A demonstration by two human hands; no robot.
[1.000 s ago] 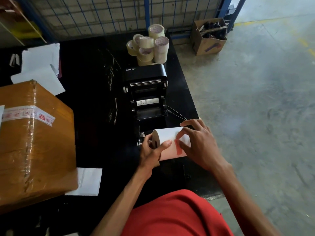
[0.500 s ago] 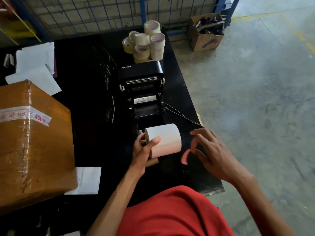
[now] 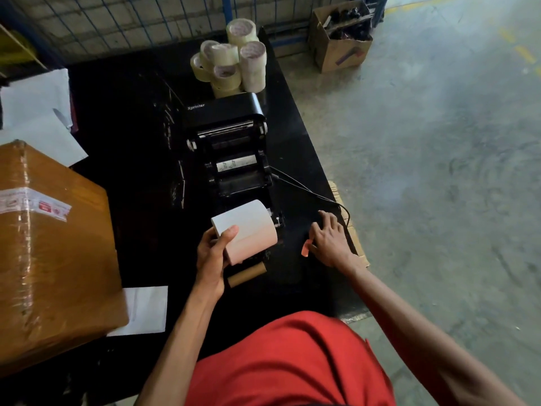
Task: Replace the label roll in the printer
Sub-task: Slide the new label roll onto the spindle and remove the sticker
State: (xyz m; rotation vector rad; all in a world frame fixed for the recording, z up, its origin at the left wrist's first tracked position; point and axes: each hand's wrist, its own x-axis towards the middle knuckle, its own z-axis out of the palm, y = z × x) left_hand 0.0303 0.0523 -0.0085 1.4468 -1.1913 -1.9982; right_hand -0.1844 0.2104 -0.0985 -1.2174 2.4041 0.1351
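Status: roughly midway, as judged.

- Left hand (image 3: 209, 259): grip is wrapped around the new label roll (image 3: 244, 231), thumb pressed on its near end face, fingers hidden behind. Roll is held lying on its side, just above the desk (image 3: 131, 171), not yet seated.
- Just below that grip, nearer the body: a bare brown cardboard core (image 3: 247, 276) is lying on the desk. Judged to be the spent roll, so removal looks done.
- Beyond the grip: the printer (image 3: 231, 150) is seen with lid swung up and bay exposed. A white strip is visible inside; whether it is leftover media or a sticker cannot be told. A small black fitting peeks out right behind the roll, touching or just beside it; which one cannot be told.
- Right of the grip: right hand (image 3: 329, 240) is lowered to the desk near its right edge, fingers loosely spread. A small red strip (image 3: 305, 249) is seen at the thumb; probably the roll's seal tab. Whether it is pinched or only lying against the thumb cannot be told.
- A black cable (image 3: 307, 190) runs from the printer towards that hand.

Left to do, as judged: roll seated in the bay, leading edge fed through, lid closed, core and tab cleared.
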